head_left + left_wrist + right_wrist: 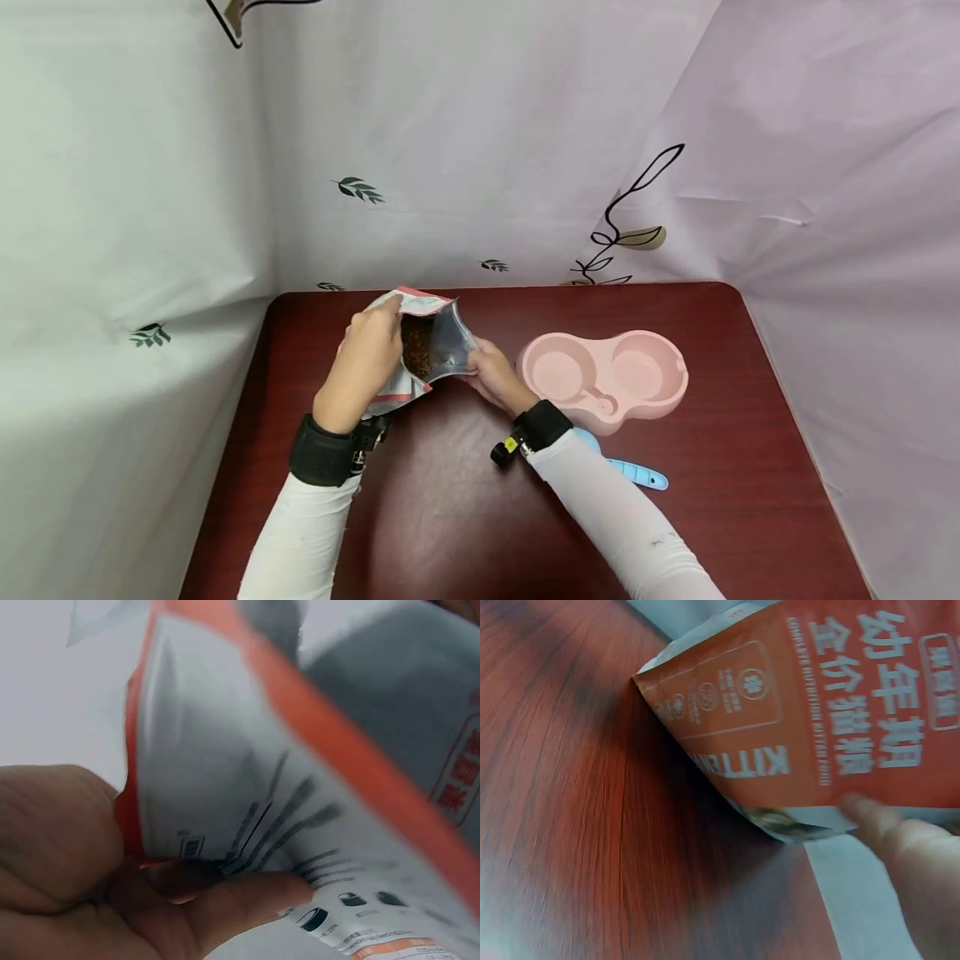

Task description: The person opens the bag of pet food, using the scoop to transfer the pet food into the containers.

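Note:
A bag of kitten food [453,336] is spread wide at its mouth, and brown kibble [417,343] shows inside against the silvery lining. My left hand [366,354] grips the bag's left side; in the left wrist view its thumb and fingers [247,904] pinch the white printed panel. On the opposite side my right hand [495,377] holds the rim of the mouth. The right wrist view shows the bag's orange front [780,720] with "KITTEN" lettering, and a finger [870,814] of my right hand lies against its edge.
Right of the bag, a pink double bowl [592,371] sits on the dark red table [442,500]. Below it lies a blue scoop [637,473], partly hidden by my right wrist and sleeve. Pale patterned cloth [480,142] hangs behind and at both sides.

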{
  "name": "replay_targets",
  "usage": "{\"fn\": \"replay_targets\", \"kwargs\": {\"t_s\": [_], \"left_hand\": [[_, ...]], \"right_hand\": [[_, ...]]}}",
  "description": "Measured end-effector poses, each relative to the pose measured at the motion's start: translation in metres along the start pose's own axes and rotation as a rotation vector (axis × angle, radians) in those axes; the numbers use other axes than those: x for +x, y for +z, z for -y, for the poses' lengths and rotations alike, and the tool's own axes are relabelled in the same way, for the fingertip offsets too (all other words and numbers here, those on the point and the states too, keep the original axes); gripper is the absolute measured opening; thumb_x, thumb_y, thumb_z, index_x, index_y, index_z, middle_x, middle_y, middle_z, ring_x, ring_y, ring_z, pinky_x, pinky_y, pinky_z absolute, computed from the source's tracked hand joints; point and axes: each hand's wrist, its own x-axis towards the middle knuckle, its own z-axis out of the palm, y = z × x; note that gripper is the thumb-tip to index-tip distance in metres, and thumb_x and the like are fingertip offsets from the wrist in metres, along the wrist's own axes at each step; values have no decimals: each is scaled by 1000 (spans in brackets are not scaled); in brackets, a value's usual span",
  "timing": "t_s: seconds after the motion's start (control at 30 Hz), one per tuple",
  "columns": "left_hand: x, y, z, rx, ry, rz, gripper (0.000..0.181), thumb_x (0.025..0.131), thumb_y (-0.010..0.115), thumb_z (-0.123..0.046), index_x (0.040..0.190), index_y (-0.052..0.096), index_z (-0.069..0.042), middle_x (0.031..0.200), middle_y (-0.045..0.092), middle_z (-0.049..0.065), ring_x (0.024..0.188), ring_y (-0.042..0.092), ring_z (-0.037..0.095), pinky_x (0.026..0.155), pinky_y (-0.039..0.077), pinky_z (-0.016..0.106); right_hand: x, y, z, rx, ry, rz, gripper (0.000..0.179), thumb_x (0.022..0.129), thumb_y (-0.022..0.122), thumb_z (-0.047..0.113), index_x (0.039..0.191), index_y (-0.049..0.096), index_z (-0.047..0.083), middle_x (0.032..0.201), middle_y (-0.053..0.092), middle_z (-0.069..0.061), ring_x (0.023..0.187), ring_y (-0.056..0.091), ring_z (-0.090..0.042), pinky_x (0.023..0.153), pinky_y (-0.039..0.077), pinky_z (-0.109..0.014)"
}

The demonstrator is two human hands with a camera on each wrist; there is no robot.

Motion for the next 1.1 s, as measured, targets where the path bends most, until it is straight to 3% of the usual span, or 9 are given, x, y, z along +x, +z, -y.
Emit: {"fn": "replay_targets", "kwargs": {"t_s": [0.1,0.23,0.37,0.43,0.6,0.7,0.9,1.0,1.1], "left_hand": [[-2,8,-10,7,41,38,34,99,48,-3,129,56,11,117,65,30,103,63,41,76,57,52],[-11,18,-18,-26,45,72,32,100,47,-4,128,57,9,119,65,28,103,64,38,72,58,49],[-19,28,-24,-52,45,68,33,99,47,-3,129,56,8,121,65,27,106,64,35,73,58,47],[-23,33,-26,-53,55,49,34,98,47,-1,130,56,8,121,65,26,110,62,35,81,56,51],[-34,43,-31,-38,101,-3,33,96,47,3,126,59,9,117,67,25,111,62,33,87,53,55],[-40,47,-31,-39,104,-19,33,96,47,2,126,59,9,118,67,25,110,62,32,80,57,49],[-45,46,-24,-86,60,-29,34,96,49,-1,128,59,6,121,66,23,112,61,32,83,56,49],[-44,41,-20,-113,51,-34,34,97,50,-3,129,60,3,121,67,22,98,65,28,80,55,46],[-41,34,-15,-130,28,-32,34,99,48,-6,130,60,1,94,71,19,65,58,21,60,50,39]], "right_hand": [[-11,-13,-2,-107,4,-20,77,66,30,-14,143,32,-14,134,44,-26,110,46,-28,82,44,-27],[-26,-28,-8,-201,6,29,74,71,32,-18,144,31,-13,142,42,-31,114,47,-29,80,46,-23],[-37,-38,-13,-252,1,81,71,78,32,-20,148,28,-9,144,39,-35,101,53,-24,72,46,-21],[-42,-42,-16,-293,-6,80,70,80,34,-19,148,29,-6,142,42,-34,95,53,-21,68,44,-22],[-52,-49,-27,-435,-32,37,64,83,39,-16,146,36,-5,135,51,-32,102,55,-24,78,45,-27],[-57,-48,-29,-537,-21,-4,57,88,43,-13,145,41,-2,131,57,-28,102,59,-24,82,45,-31],[-78,-44,-5,-530,-26,-33,51,97,49,0,147,36,-2,136,53,-30,117,58,-34,95,48,-45],[-97,-50,15,-550,-129,-27,51,99,49,2,147,34,-4,142,47,-31,126,50,-39,102,43,-48],[-120,-65,31,-602,-262,-25,45,99,48,-2,143,39,-7,138,49,-33,121,52,-44,100,46,-42]]}}
